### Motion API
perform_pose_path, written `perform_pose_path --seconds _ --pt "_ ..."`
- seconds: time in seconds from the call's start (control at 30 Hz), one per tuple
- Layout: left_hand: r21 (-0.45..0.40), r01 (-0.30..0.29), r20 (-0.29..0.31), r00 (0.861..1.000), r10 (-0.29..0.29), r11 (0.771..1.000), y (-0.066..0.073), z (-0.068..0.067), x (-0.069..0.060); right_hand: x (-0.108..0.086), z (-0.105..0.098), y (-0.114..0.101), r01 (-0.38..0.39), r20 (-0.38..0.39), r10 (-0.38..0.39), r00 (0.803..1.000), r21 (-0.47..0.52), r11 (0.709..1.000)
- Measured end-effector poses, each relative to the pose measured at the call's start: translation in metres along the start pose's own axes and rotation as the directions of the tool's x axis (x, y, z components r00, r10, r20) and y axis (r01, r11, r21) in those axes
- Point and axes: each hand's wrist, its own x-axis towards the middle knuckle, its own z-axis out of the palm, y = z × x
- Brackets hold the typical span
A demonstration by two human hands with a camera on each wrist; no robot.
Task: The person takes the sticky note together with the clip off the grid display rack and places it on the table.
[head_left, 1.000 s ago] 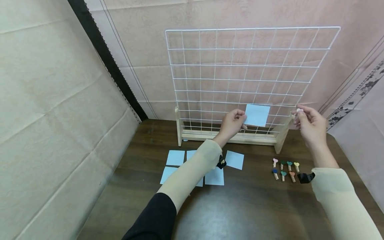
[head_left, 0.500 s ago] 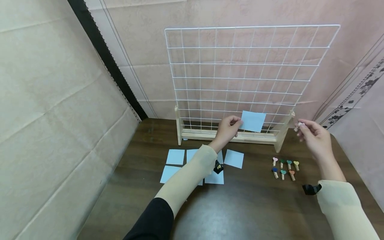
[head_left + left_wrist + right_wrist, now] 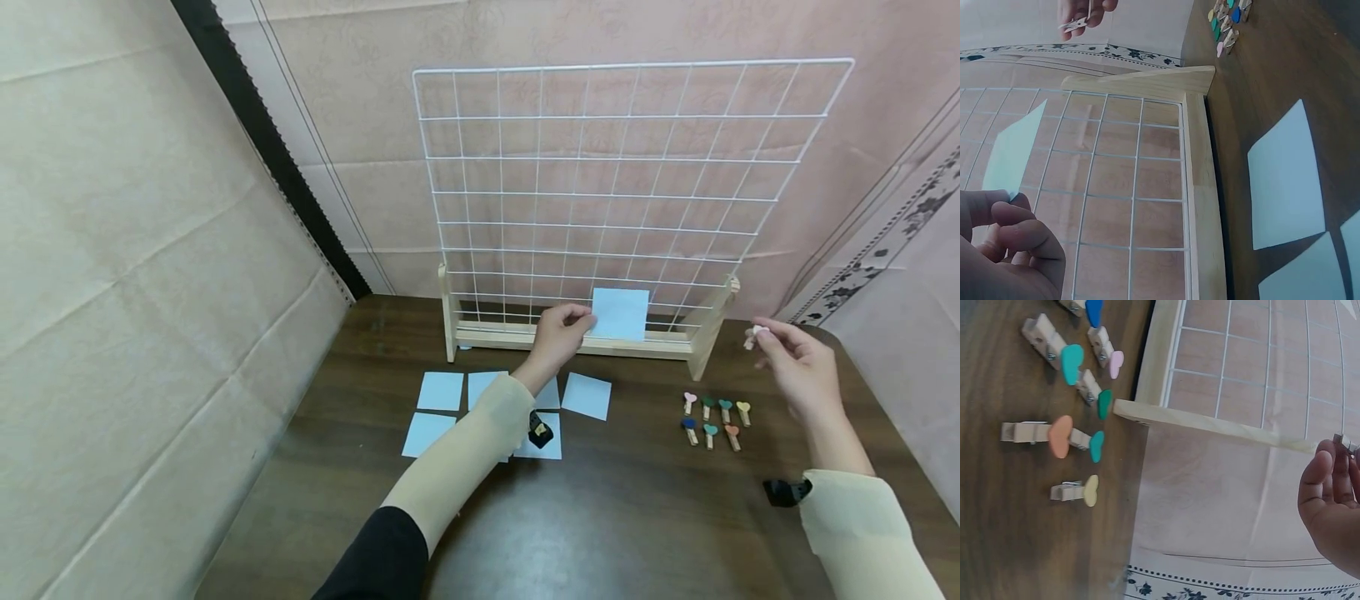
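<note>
My left hand [image 3: 558, 337] pinches a light-blue square of paper [image 3: 621, 314] by its left edge, in front of the lower part of a white wire grid [image 3: 600, 179]. In the left wrist view, thumb and finger grip a corner of that paper [image 3: 1015, 150]. Out to the right of the grid, my right hand [image 3: 806, 367] pinches a small wooden clothespin [image 3: 752, 337] with a pale heart on it. The right wrist view catches only part of this clothespin [image 3: 1344, 443] at its edge. The hands are well apart.
The grid stands in a wooden base [image 3: 487, 337] on the brown table [image 3: 637, 517]. Several blue paper squares [image 3: 587, 396] lie in front, partly hidden by my left forearm. Several clothespins with coloured hearts [image 3: 710, 436] lie in two rows at right. Cloth walls surround the table.
The left hand has brought the paper down and slightly left along the grid. My right hand has moved down and right, away from the grid, with the clothespin still in its fingers.
</note>
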Motion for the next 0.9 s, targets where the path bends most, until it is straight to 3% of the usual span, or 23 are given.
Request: perform_pose_path --seconds 0.33,0.53,0.9 --pt "-0.039 0.039 0.009 0.999 -0.038 0.998 -0.01 -0.006 -0.014 -0.007 -0.006 0.013 0.0 0.025 -0.001 1.0 0.049 0.999" --pt "-0.05 0.083 0.02 0.996 -0.082 0.995 -0.019 -0.007 -0.023 -0.011 -0.014 0.019 -0.049 0.043 0.046 0.998 0.067 0.997" --pt "-0.029 0.126 0.074 0.99 -0.123 0.992 -0.044 -0.008 -0.04 -0.019 -0.025 0.025 -0.126 0.079 0.14 0.987 -0.159 0.979"
